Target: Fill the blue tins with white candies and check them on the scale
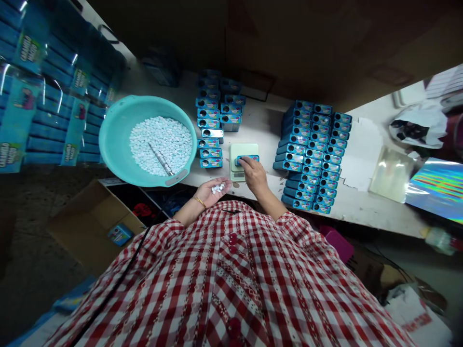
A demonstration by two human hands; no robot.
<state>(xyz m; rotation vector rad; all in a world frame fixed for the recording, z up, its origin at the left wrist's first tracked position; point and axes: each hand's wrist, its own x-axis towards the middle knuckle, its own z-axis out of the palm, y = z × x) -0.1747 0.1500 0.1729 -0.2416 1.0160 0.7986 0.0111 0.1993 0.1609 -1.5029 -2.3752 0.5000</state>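
My left hand (207, 194) is palm up near the table's front edge, cupped around several small white candies (217, 188). A small pale green scale (233, 175) stands just ahead, and on it lies a blue tin (253, 157). My right hand (256, 176) reaches over the scale with its fingertips pressed together on the tin's left part; whether a candy is between them is hidden. To the left is a turquoise basin (108, 144) with many of the same white candies (144, 144) in it. A slim metal scoop (161, 160) lies on those candies.
Rows of blue tins (210, 153) stand between basin and scale, and larger rows of tins (311, 159) stand at the right. Wrapped blue packs (54, 111) are stacked at the far left. An open cardboard box (87, 226) sits below the table, and a large brown carton (289, 48) overhangs the back.
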